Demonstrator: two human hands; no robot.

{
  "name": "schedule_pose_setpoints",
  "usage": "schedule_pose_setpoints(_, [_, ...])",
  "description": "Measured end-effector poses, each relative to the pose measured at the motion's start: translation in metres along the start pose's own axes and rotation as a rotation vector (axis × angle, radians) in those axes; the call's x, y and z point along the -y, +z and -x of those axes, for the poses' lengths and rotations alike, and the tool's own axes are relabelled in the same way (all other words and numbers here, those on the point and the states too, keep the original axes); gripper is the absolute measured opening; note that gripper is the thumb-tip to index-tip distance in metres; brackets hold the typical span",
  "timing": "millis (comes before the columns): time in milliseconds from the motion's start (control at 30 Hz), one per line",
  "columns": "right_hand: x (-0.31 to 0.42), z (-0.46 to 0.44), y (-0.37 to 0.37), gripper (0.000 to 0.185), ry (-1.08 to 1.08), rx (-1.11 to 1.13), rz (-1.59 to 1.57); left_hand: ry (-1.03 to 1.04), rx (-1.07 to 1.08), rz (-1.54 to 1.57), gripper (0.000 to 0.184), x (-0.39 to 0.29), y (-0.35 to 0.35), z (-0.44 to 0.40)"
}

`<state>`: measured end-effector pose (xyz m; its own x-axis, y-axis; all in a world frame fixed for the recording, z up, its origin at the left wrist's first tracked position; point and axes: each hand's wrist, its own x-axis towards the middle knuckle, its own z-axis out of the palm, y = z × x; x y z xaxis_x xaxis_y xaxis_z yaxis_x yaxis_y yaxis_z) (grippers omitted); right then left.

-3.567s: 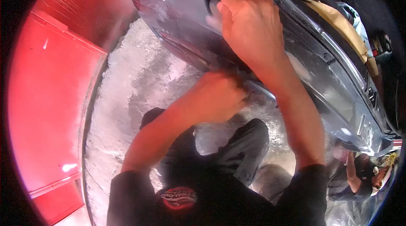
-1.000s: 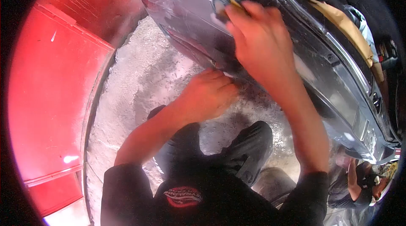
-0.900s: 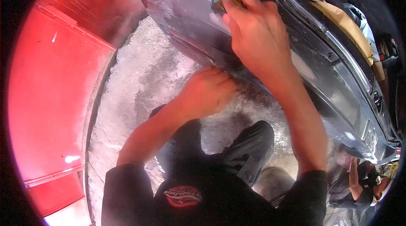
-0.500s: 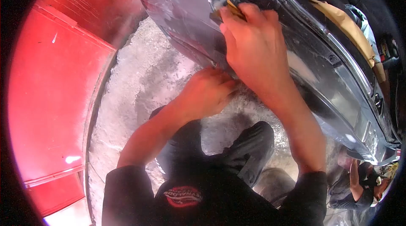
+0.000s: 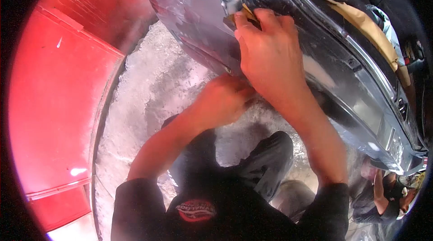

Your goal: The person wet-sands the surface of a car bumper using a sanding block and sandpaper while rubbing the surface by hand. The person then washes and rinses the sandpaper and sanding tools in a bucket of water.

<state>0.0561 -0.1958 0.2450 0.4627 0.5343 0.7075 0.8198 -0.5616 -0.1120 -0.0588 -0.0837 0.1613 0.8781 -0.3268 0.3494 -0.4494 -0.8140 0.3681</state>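
Note:
My right hand (image 5: 274,51) pinches a folded piece of yellow-brown sandpaper (image 5: 231,19) against a dark grey car body (image 5: 200,24). Just beyond the fingertips is a pale, smeared patch (image 5: 235,3) on the paint. Lower down, my left hand (image 5: 223,99) is closed, its fingers curled by the lower edge of the body panel. Those fingertips are partly hidden and a little blurred, so I cannot make out what they hold, if anything. A second whitish patch (image 5: 319,72) shows on the panel right of my right wrist.
A red wall or panel (image 5: 58,105) stands at the left, beyond the rough pale floor (image 5: 131,119). Brown masking paper (image 5: 367,27) lies along the car's upper opening. Another person (image 5: 381,200) works at the lower right.
My right hand, still with the sandpaper, has shifted slightly downward on the panel. My left hand stays nearly in place. The view has moved a little.

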Motion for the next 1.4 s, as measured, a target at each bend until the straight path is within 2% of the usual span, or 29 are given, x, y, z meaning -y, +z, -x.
schedule_pose_setpoints(100, [-0.003, -0.006, 0.006, 0.030, 0.003, -0.028, 0.003, -0.004, 0.030, -0.014, 0.028, -0.002, -0.003, -0.004])
schedule_pose_setpoints(200, [-0.003, 0.000, -0.001, 0.028, 0.034, 0.038, -0.053, -0.035, 0.022, -0.022, 0.028, -0.003, -0.005, -0.002])
schedule_pose_setpoints(233, [0.001, 0.006, -0.007, 0.026, 0.011, 0.056, 0.015, -0.051, 0.000, -0.025, 0.027, 0.000, -0.006, -0.002])
schedule_pose_setpoints(333, [0.002, 0.000, 0.008, 0.023, 0.013, -0.093, -0.031, -0.014, -0.097, -0.038, 0.028, 0.003, -0.011, 0.004])
schedule_pose_setpoints(367, [-0.001, -0.010, 0.011, 0.020, 0.040, -0.054, 0.033, -0.020, -0.167, -0.046, 0.029, -0.002, -0.012, 0.003])
schedule_pose_setpoints(433, [-0.012, -0.011, 0.010, 0.019, 0.041, -0.079, -0.080, -0.034, -0.331, -0.083, 0.031, -0.011, -0.026, -0.006])
schedule_pose_setpoints(533, [-0.028, -0.004, -0.021, 0.017, 0.010, -0.115, -0.231, 0.127, -0.510, -0.279, 0.041, -0.016, -0.044, -0.020])
schedule_pose_setpoints(567, [-0.036, 0.002, -0.032, 0.019, 0.074, -0.147, -0.279, 0.102, -0.404, -0.312, 0.053, -0.016, -0.048, -0.021])
schedule_pose_setpoints(600, [-0.044, 0.008, -0.040, 0.022, 0.147, -0.178, -0.326, 0.121, -0.347, -0.366, 0.055, -0.014, -0.050, -0.026])
schedule_pose_setpoints(700, [-0.056, 0.028, -0.063, 0.028, 0.135, -0.126, -0.330, 0.160, -0.203, -0.476, 0.061, 0.006, -0.050, -0.049])
schedule_pose_setpoints(800, [-0.048, 0.044, -0.077, 0.030, 0.090, -0.042, -0.219, 0.251, -0.188, -0.618, 0.061, 0.043, -0.075, -0.059])
schedule_pose_setpoints(833, [-0.046, 0.050, -0.077, 0.029, 0.112, -0.010, -0.259, 0.233, -0.170, -0.801, 0.061, 0.048, -0.086, -0.061])
schedule_pose_setpoints(933, [-0.036, 0.052, -0.075, 0.029, 0.048, 0.036, -0.203, 0.160, -0.235, -1.044, 0.058, 0.051, -0.111, -0.065])
schedule_pose_setpoints(1100, [-0.024, 0.026, -0.037, 0.025, -0.099, 0.042, -0.147, -0.025, -0.598, -0.840, 0.055, 0.047, -0.105, -0.042])
schedule_pose_setpoints(1200, [-0.020, 0.002, -0.010, 0.024, -0.071, 0.039, -0.127, -0.066, -0.707, -0.485, 0.051, 0.045, -0.083, -0.027])
schedule_pose_setpoints(1233, [-0.017, 0.002, -0.009, 0.023, -0.060, 0.048, -0.090, -0.104, -0.714, -0.410, 0.041, 0.038, -0.077, -0.023])
schedule_pose_setpoints(1333, [-0.011, 0.009, -0.014, 0.019, -0.074, -0.004, -0.126, -0.301, -0.624, 0.066, 0.031, 0.024, -0.066, -0.007])
schedule_pose_setpoints(1400, [-0.009, 0.008, -0.009, 0.019, -0.050, -0.043, -0.156, -0.346, -0.561, 0.241, 0.026, 0.018, -0.064, -0.006])
